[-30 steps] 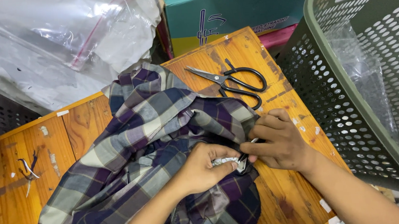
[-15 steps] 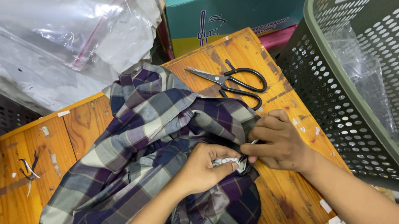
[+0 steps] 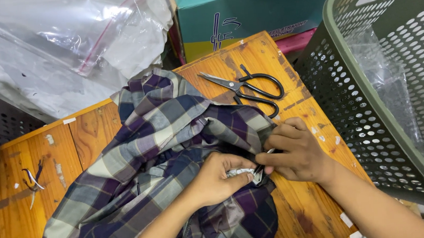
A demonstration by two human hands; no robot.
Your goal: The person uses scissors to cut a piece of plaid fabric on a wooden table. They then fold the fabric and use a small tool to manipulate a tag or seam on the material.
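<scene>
Plaid purple-grey cotton shirt (image 3: 165, 157) | left hand (image 3: 216, 181) pinches its small white label (image 3: 240, 172) | right hand (image 3: 296, 153) beside it grips a thin dark tool (image 3: 261, 166), possibly snips | label not yet off

**Plaid on orange wood**

The shirt (image 3: 164, 152) is plaid in purple, navy, grey and pale green. The counter (image 3: 89, 137) is orange-brown wood with white flecks. The scissors (image 3: 249, 87) have black handles. The perforated basket (image 3: 392, 71) is olive green; the box (image 3: 244, 17) is teal.
</scene>
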